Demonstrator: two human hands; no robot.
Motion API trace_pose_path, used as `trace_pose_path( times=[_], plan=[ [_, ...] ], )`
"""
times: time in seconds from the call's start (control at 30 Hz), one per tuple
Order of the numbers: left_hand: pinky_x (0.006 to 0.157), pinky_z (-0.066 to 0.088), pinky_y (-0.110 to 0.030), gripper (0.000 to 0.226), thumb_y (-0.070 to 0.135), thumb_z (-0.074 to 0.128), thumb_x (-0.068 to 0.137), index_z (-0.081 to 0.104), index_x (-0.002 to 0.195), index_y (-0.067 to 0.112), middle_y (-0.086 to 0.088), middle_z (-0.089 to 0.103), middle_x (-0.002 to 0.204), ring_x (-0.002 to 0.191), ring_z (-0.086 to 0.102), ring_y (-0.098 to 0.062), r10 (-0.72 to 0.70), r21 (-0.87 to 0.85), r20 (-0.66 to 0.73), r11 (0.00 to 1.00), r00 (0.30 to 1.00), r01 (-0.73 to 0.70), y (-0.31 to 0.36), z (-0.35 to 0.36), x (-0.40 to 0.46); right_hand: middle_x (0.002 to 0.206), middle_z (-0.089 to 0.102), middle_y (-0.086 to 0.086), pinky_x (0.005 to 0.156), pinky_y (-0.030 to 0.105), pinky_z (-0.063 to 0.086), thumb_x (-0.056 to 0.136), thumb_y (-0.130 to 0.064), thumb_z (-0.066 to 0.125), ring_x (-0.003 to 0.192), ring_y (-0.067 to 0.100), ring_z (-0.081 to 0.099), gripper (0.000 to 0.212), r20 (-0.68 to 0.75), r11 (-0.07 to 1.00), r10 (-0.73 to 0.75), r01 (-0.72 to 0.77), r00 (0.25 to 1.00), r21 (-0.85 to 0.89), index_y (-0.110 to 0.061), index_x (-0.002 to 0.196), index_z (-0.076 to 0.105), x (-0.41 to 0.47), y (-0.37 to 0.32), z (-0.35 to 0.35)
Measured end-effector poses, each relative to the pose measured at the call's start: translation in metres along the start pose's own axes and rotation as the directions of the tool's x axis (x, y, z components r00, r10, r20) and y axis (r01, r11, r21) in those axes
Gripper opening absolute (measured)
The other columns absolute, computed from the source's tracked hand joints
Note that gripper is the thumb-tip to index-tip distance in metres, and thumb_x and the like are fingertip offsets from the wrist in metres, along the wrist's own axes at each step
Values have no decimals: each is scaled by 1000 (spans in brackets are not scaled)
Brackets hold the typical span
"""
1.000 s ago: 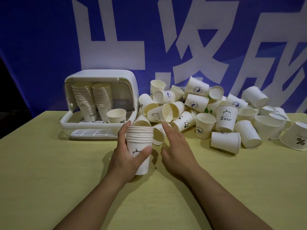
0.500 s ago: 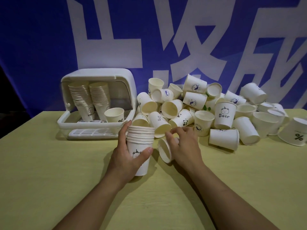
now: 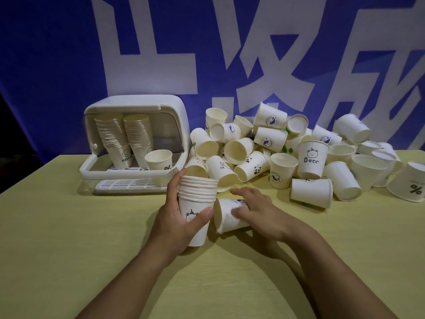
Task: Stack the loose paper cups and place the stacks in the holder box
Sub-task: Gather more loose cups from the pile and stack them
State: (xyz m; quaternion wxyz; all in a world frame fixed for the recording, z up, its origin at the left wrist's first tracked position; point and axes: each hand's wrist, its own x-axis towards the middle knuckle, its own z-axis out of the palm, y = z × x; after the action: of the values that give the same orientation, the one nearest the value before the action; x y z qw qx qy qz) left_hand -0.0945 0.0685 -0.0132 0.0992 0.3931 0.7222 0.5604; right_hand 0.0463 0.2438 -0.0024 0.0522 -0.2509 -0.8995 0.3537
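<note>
My left hand point(image 3: 178, 218) grips an upright stack of white paper cups point(image 3: 196, 203) standing on the table, a bear print on the bottom cup. My right hand point(image 3: 257, 214) lies over a single loose cup point(image 3: 226, 217) tipped on its side just right of the stack, fingers curled around it. Behind them lies a big heap of loose cups point(image 3: 287, 153). The white holder box point(image 3: 138, 116) stands open at the back left, holding two tall stacks point(image 3: 125, 139) and one single cup point(image 3: 159, 160).
The yellow table point(image 3: 69, 249) runs out to the left and toward me. A blue banner with large white characters point(image 3: 253, 54) hangs behind. A white slatted tray point(image 3: 128, 186) juts from the box's front. Cups spread toward the right edge point(image 3: 409, 183).
My right hand has pulled one cup out of the heap and brought it toward me, beside the stack. The left hand keeps its hold on the stack.
</note>
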Motion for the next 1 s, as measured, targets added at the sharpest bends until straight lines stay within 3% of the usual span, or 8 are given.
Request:
trace_pose_path(
  times=[0.1,0.2,0.37,0.53,0.7,0.83,0.9,1.0],
  plan=[
    [86,56,-34,92,67,73,57,21,131,76,31,62,118,99,66,2,0,-16,2,1000,1000,0,1,0,0,144,42,-13,111,42,36,74,-46,67,134,15,34,79,49,991,-59,64,997,-114,-45,146,36,-3,1,-1],
    [90,56,-41,92,66,73,57,22,133,74,28,62,122,102,66,-2,5,-18,4,1000,1000,-4,2,0,-2,124,57,-14,97,46,49,64,-51,65,116,19,51,74,-86,993,-77,69,993,-94,-46,135,46,1,1,-2],
    [91,57,-45,92,63,75,57,24,133,74,29,65,117,101,68,-7,0,-55,22,998,1000,1,1,-1,-2,123,56,-4,85,36,53,83,-31,75,97,13,59,64,-383,987,-46,100,923,123,-27,138,41,-3,4,-18],
    [81,51,-11,92,58,77,57,21,127,83,47,56,119,108,62,9,17,-87,207,996,978,1,4,1,-5,117,60,-10,79,24,50,92,-34,68,99,1,63,80,-659,871,10,317,752,375,-56,147,14,-4,-6,-11],
    [104,49,-37,102,56,80,62,19,142,73,29,55,140,124,58,0,37,-51,332,998,943,-21,3,5,-9,121,62,-6,83,29,58,92,-34,69,99,2,68,69,-645,717,9,445,764,537,-56,142,26,-6,-19,-1],
    [103,51,-44,103,59,80,61,17,141,74,26,56,140,122,61,-3,57,-42,331,998,942,-45,3,6,-8,124,63,-3,81,26,58,80,-49,73,102,4,69,73,-553,692,-57,432,831,579,-49,140,32,-4,-23,13],
    [96,55,-43,104,60,80,61,15,142,73,23,60,135,117,65,-8,67,-50,321,997,945,-53,0,6,-7,126,65,-2,87,29,57,78,-56,69,110,8,67,70,-504,707,-107,422,857,567,-47,139,36,-4,-24,20],
    [86,54,-24,101,60,78,61,12,135,78,34,59,127,113,64,0,72,-84,249,995,966,-52,1,6,-6,121,67,-9,87,27,53,89,-51,60,112,6,63,45,-472,719,-158,429,867,547,-40,131,52,-6,-27,27]
  ],
)
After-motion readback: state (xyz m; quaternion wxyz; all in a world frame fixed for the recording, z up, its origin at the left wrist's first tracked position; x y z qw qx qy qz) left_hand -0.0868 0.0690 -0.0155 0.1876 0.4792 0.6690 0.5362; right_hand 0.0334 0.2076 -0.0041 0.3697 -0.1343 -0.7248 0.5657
